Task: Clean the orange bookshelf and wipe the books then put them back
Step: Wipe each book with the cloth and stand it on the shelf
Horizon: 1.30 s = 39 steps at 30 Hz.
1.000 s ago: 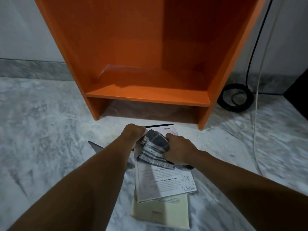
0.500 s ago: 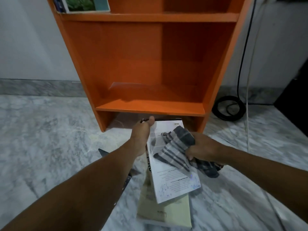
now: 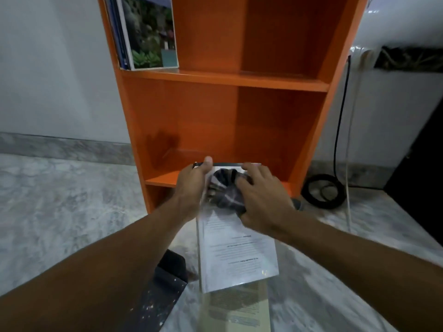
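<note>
The orange bookshelf [image 3: 225, 80] stands against the wall ahead. A few books [image 3: 148, 34] lean at the left of its upper shelf; the lower shelf is bare. I hold a white book [image 3: 236, 255] lifted in front of the lower shelf. My left hand [image 3: 193, 185] grips its top left corner. My right hand [image 3: 261, 200] presses a grey striped cloth [image 3: 226, 190] onto the book's upper cover. A pale yellow book [image 3: 242, 310] lies on the marble floor beneath it.
A dark flat object [image 3: 163, 286] lies on the floor by my left forearm. A coiled black cable [image 3: 323, 190] sits right of the shelf, with cords running up the wall. A dark piece of furniture [image 3: 422, 168] stands at far right.
The white book has been lifted off the yellow book toward the shelf. My right hand has moved the cloth up to the book's top end. The view has tilted upward.
</note>
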Each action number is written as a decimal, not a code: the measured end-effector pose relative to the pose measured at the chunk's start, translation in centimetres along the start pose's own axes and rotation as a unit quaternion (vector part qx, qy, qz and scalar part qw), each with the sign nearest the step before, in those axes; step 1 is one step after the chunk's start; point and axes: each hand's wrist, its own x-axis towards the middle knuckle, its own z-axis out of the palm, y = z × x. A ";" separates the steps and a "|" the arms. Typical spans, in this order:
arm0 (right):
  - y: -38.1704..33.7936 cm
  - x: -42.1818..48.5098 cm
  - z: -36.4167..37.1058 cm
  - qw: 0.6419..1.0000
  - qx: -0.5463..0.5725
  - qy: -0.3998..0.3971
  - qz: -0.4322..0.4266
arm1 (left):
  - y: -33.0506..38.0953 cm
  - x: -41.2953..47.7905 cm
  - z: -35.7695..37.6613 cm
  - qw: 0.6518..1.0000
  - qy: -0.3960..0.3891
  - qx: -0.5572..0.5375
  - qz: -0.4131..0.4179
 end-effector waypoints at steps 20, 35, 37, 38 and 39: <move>-1.1 -0.6 1.5 0.977 0.123 0.172 0.010 | 2.8 -2.5 -1.5 0.999 -0.043 0.019 0.008; -2.9 0.7 -0.2 0.979 0.007 0.201 -0.026 | 3.8 -2.6 -1.3 0.991 -0.105 -0.019 -0.078; -4.6 -3.2 2.3 0.970 0.008 0.155 -0.185 | 3.9 -2.3 -1.8 0.994 -0.079 -0.018 -0.079; -5.0 -5.4 3.7 0.952 -0.010 0.114 -0.282 | 3.9 -2.1 -2.2 0.995 -0.066 -0.013 -0.067; -4.9 -7.5 5.1 0.926 -0.031 0.072 -0.369 | 3.9 -2.1 -2.6 0.997 -0.055 -0.005 -0.049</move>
